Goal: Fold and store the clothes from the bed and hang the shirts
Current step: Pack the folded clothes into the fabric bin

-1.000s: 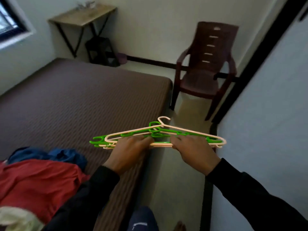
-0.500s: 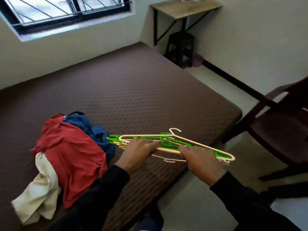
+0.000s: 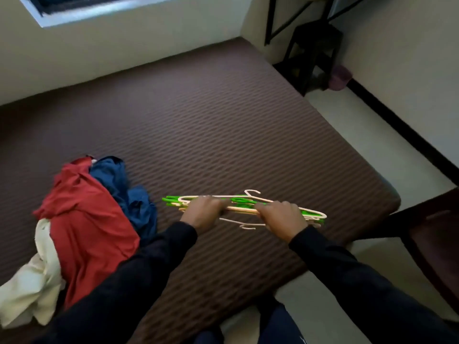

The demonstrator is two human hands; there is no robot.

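Note:
A flat bundle of green and cream plastic hangers point(image 3: 239, 203) is held level just above the brown bed point(image 3: 198, 125), near its front right corner. My left hand point(image 3: 203, 211) grips the bundle's left half and my right hand point(image 3: 282, 217) grips its right half. One cream hanger point(image 3: 242, 223) hangs a little below the rest. To the left on the bed lies a pile of clothes: a red garment point(image 3: 87, 224) on top, a blue one point(image 3: 129, 192) behind it, a cream one point(image 3: 34, 281) at the near left.
A dark chair point(image 3: 432, 244) stands at the right edge of view, close to the bed's corner. A black stool point(image 3: 313, 53) sits under a small table at the far right, with a purple bin point(image 3: 340, 76) beside it. Pale floor runs between bed and wall.
The view has swung left from the chair to the bed. Both hands have carried the hangers from over the floor to low above the mattress corner.

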